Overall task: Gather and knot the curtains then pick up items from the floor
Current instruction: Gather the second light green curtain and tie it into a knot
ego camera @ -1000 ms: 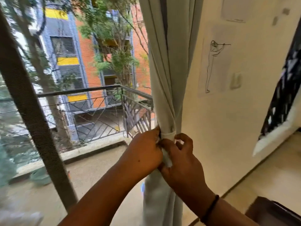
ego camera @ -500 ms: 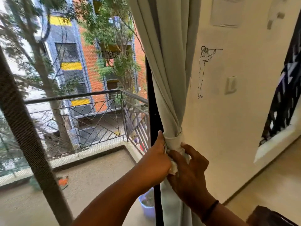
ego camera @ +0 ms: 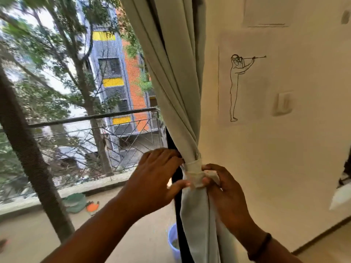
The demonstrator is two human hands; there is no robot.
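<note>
A pale grey-beige curtain [ego camera: 176,76] hangs gathered into one bunch beside the cream wall. A band of the same cloth [ego camera: 194,172] wraps the bunch at waist height. My left hand [ego camera: 153,180] holds the left side of the band, thumb pressed on its front and fingers behind. On the right side my right hand [ego camera: 226,192] pinches the band with thumb and forefinger. Below the band the curtain's tail [ego camera: 197,224] hangs loose.
A cream wall [ego camera: 284,168] with a line drawing [ego camera: 237,86] and a switch plate [ego camera: 283,104] stands right. The dark door frame [ego camera: 177,215] runs behind the curtain. Outside lie a balcony railing [ego camera: 91,118], a blue bucket [ego camera: 173,243], green cloth [ego camera: 75,202] and an orange item [ego camera: 92,205].
The view has shifted right and closer. My hands have spread apart, the left to the band's left side and the right to its right side, and the wrapped band shows fully between them.
</note>
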